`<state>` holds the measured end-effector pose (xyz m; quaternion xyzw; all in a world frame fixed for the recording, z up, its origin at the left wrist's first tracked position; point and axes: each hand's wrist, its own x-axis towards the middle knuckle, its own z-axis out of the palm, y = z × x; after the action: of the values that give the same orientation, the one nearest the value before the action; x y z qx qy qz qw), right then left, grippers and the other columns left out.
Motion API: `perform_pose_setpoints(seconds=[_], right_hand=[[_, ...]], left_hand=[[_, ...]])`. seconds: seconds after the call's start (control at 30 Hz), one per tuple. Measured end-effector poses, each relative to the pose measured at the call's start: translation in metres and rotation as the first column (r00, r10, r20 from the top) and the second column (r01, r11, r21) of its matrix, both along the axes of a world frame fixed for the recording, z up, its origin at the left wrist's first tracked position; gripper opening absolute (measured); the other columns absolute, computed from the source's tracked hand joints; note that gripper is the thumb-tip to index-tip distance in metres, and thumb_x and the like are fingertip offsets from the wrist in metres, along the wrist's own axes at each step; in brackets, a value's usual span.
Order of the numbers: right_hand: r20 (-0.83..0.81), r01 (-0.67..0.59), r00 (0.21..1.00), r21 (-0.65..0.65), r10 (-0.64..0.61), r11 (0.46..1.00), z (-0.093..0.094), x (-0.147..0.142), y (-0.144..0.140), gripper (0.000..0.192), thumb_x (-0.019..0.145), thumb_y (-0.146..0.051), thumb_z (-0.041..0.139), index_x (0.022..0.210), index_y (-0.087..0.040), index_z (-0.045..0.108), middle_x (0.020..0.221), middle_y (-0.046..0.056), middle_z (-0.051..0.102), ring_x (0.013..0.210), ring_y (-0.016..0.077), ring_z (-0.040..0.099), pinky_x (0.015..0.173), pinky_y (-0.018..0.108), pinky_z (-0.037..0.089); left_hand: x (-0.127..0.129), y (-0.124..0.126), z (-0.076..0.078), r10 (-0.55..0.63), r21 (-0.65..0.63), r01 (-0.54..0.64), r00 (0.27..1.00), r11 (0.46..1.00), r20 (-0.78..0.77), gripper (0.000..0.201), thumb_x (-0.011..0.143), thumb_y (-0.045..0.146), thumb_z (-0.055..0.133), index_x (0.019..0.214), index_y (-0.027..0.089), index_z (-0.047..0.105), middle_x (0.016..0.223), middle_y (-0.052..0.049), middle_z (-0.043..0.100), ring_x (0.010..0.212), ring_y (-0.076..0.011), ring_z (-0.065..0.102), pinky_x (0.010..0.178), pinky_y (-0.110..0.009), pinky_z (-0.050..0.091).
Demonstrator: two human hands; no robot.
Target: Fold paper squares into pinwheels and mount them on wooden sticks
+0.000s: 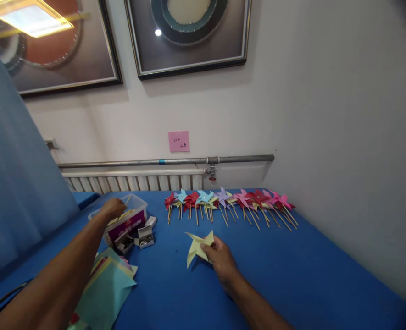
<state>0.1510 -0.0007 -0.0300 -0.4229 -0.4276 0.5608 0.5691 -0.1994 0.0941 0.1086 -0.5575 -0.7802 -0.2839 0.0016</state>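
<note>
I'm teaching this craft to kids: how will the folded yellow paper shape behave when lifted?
The yellow paper pinwheel, pinched in the right hand, looks thin, so it is probably very light and floppy. Its raised folded points would likely crush under a firm grip. Flat on the blue table, it should not roll.

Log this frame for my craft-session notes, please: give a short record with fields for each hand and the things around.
left hand: reaching into clear plastic box of sticks
right hand: pinching folded yellow paper pinwheel
surface: blue table
row at back: finished pinwheels on sticks, red, blue, purple, pink
beside box: small open box of pins
near left arm: stack of coloured paper
</note>
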Motion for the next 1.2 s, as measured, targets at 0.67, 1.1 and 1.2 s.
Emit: perform_pose_setpoints(seconds=[0.67,1.1,1.2], right_hand=[[-0.138,0.022,0.990,-0.097,-0.035,0.995,0.009,0.005,-0.007,0.036,0.063,-0.037,0.084,0.092,-0.020,0.071,0.085,0.003,0.077,0.081,0.0255,0.073,0.070,0.034,0.057],[-0.141,0.027,0.989,-0.102,-0.041,0.994,0.013,0.002,-0.009,0.038,0.058,-0.036,0.089,0.087,-0.019,0.071,0.076,0.001,0.074,0.069,0.0199,0.068,0.069,0.031,0.054],[-0.144,0.031,0.989,-0.091,-0.044,0.995,0.013,0.001,-0.009,0.037,0.058,-0.036,0.089,0.085,-0.019,0.069,0.073,0.000,0.074,0.064,0.0188,0.066,0.064,0.030,0.052]], left_hand=[[0.166,-0.083,-0.110,-0.457,0.001,0.496,0.799,0.868,0.391,0.019,0.087,0.025,0.052,0.079,0.017,0.067,0.068,0.000,0.065,0.067,-0.0143,0.057,0.062,-0.025,0.036],[0.177,-0.098,-0.103,-0.530,-0.034,0.625,0.688,0.780,0.495,0.019,0.080,0.027,0.054,0.076,0.018,0.070,0.066,0.001,0.065,0.064,-0.0136,0.056,0.057,-0.024,0.034],[0.178,-0.098,-0.103,-0.520,-0.044,0.614,0.702,0.788,0.486,0.020,0.080,0.027,0.053,0.075,0.017,0.070,0.066,0.001,0.064,0.063,-0.0135,0.055,0.057,-0.024,0.033]])
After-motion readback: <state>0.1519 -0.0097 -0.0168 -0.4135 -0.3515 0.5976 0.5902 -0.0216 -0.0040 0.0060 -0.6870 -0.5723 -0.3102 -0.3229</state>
